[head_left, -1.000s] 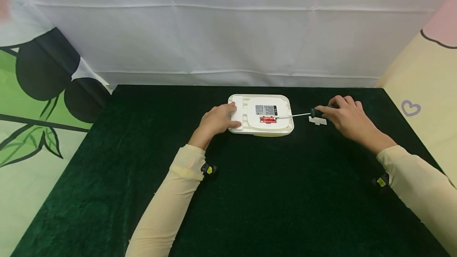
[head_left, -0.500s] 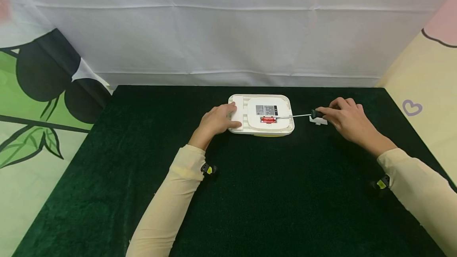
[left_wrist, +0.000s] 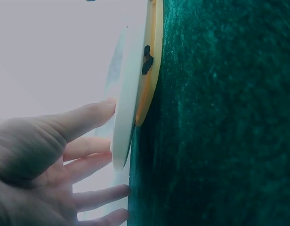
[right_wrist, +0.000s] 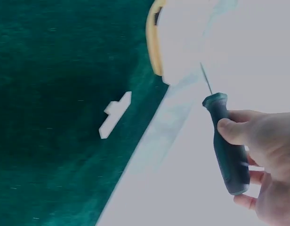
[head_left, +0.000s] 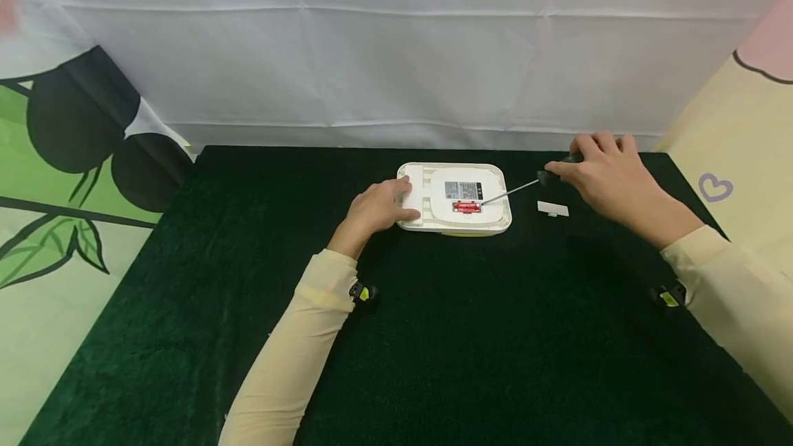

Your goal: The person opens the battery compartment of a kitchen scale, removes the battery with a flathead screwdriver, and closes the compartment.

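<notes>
A flat white rounded device [head_left: 440,217] lies on the dark green cloth, its label and battery compartment facing up and a yellow part beneath. Red batteries [head_left: 467,207] show inside the compartment. My left hand [head_left: 379,208] rests on the device's left end, its thumb and fingertips touching the white casing [left_wrist: 127,103] with fingers fairly straight. In my right hand [head_left: 604,174] I grip a screwdriver by its dark handle [right_wrist: 229,155]. Its thin metal shaft [head_left: 517,189] slants down leftward, the tip at the right end of the batteries. Fingers partly hide the handle in the head view.
A small white battery cover [head_left: 553,209] with a tab lies on the cloth, right of the device and below the screwdriver. The green cloth [head_left: 434,336] covers the table. White fabric [head_left: 396,74] hangs behind the far edge, with printed panels at both sides.
My right hand has risen and moved back slightly, lifting the screwdriver's handle so the shaft slants more steeply. The tip remains by the batteries' right end. My left hand and the device stay put.
</notes>
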`<state>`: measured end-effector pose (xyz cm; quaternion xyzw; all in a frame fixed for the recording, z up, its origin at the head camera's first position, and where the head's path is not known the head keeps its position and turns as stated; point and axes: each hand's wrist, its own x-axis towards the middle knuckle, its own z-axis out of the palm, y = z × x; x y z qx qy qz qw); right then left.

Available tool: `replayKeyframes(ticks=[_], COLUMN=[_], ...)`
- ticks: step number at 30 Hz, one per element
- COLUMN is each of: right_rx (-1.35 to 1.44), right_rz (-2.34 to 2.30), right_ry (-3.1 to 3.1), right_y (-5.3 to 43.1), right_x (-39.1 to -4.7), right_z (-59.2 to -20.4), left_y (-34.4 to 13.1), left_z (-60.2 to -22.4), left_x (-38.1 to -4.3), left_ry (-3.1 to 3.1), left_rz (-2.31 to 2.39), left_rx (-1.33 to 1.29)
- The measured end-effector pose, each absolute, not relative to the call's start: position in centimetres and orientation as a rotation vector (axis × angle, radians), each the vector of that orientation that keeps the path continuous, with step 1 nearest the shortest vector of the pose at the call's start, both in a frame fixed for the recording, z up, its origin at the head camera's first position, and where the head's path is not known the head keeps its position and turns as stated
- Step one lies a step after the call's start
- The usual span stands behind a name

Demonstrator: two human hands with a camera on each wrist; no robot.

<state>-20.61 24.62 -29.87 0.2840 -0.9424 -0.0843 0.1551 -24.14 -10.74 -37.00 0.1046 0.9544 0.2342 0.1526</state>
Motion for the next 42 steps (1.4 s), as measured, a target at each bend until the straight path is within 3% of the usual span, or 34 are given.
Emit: replayKeyframes(ticks=[10, 28, 42], right_rx=[0.882, 0.763, 0.709], right_rz=[-0.44, 0.12, 0.231], right_ry=[-2.639, -2.918, -2.944], right_y=[22.6, 27.4, 28.0], right_x=[-21.2, -22.2, -21.4], right_z=[-27.8, -34.1, -35.7], left_y=[-10.7, -11.1, -11.3], left_z=[-36.9, -36.9, -36.9], left_x=[-24.2, -24.0, -23.9], left_ry=[2.738, 2.73, 2.725], left_rz=[0.663, 0.672, 0.705], left_rx=[0.306, 0.278, 0.277])
